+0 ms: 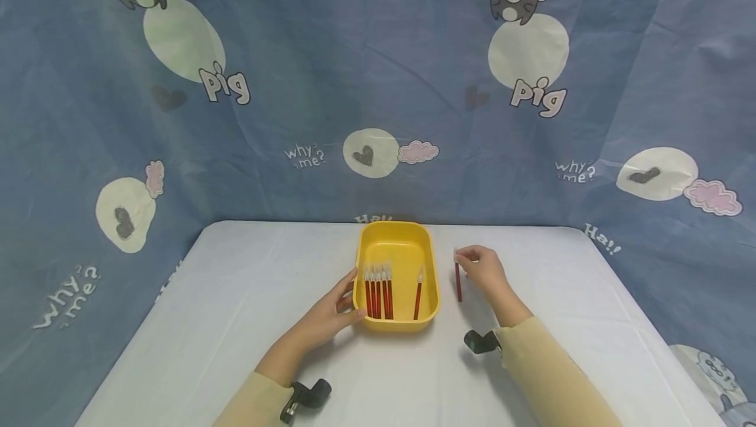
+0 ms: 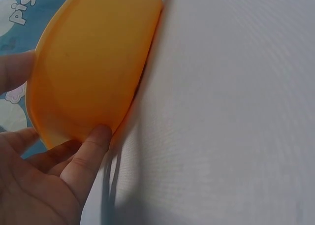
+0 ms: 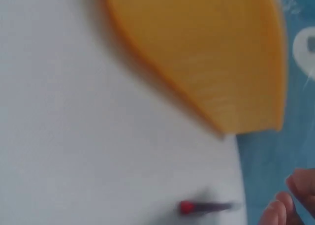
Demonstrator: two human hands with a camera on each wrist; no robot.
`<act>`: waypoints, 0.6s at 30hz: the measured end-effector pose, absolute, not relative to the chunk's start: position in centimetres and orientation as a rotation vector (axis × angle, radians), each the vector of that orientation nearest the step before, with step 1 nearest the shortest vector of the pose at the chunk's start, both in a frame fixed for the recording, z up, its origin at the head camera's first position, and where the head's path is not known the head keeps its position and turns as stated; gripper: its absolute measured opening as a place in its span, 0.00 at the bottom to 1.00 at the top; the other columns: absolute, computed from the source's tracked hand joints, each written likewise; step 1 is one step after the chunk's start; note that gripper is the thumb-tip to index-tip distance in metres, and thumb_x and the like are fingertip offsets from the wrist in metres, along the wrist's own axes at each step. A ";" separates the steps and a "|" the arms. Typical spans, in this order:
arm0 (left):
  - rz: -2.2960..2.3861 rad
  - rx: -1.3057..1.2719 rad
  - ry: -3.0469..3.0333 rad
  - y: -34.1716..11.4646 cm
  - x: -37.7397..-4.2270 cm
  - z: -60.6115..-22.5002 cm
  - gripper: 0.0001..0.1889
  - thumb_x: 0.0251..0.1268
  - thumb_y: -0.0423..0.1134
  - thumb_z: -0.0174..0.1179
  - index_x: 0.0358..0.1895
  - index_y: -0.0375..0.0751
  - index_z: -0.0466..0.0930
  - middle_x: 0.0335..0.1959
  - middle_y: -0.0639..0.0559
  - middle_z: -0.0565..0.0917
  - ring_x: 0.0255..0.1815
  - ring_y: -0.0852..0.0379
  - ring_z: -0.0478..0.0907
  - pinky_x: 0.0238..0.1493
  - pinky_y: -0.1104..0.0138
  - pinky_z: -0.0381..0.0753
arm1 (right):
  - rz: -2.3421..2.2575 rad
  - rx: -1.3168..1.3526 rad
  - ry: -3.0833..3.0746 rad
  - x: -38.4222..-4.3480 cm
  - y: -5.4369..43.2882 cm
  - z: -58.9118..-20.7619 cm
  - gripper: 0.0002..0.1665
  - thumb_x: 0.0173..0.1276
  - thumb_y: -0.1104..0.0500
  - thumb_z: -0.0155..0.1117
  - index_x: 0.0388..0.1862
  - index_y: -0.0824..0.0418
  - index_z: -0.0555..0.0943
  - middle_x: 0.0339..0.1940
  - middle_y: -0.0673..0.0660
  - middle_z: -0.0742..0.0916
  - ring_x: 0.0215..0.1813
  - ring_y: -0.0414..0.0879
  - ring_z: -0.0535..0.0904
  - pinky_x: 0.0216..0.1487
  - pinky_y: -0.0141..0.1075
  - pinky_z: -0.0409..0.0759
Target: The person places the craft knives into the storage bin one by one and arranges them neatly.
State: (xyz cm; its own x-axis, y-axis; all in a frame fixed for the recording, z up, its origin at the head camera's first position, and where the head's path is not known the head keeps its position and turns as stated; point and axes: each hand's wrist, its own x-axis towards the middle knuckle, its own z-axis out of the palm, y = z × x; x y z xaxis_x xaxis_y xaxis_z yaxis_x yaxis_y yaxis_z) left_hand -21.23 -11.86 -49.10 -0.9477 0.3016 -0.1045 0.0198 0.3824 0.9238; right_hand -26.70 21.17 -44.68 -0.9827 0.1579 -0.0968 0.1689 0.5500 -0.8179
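Note:
A yellow plastic tray stands on the table. In it several slim paintbrushes with red handles and pale tips lie side by side at the left, and a single paintbrush lies apart at the right. My left hand holds the tray at its near left corner, thumb at the front and fingers along the left wall. To the right of the tray is another red-handled paintbrush. My right hand has its fingertips close by this brush's pale tip; the right wrist view shows a gap between brush and fingers.
A white cloth covers the table. Behind it hangs a blue printed curtain, which also closes in both sides. Each sleeved forearm carries a dark wrist-mounted device.

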 end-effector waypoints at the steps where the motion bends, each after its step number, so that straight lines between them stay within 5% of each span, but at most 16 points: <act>1: 1.589 0.284 2.391 -11.9 -21.2 -49.1 0.48 0.63 0.50 0.69 0.81 0.62 0.49 0.78 0.44 0.61 0.73 0.41 0.66 0.70 0.41 0.64 | -1.448 0.299 2.755 -26.8 21.2 -45.0 0.16 0.74 0.57 0.61 0.53 0.66 0.82 0.53 0.63 0.84 0.49 0.54 0.81 0.53 0.44 0.83; 18: 1.586 0.284 2.389 -12.0 -21.2 -49.1 0.48 0.63 0.51 0.69 0.81 0.61 0.49 0.78 0.44 0.61 0.73 0.41 0.66 0.70 0.40 0.65 | -1.305 0.364 2.735 -28.7 21.3 -47.9 0.14 0.73 0.60 0.62 0.53 0.63 0.82 0.52 0.65 0.83 0.47 0.55 0.80 0.48 0.44 0.83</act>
State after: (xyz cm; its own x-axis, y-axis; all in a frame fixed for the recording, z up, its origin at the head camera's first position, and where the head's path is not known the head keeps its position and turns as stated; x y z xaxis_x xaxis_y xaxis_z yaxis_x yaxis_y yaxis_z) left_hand -21.25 -11.97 -49.14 -0.9472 0.3024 -0.1065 0.0193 0.3855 0.9225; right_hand -28.74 21.29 -47.93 -0.9676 0.1752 -0.1817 0.2514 0.6070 -0.7539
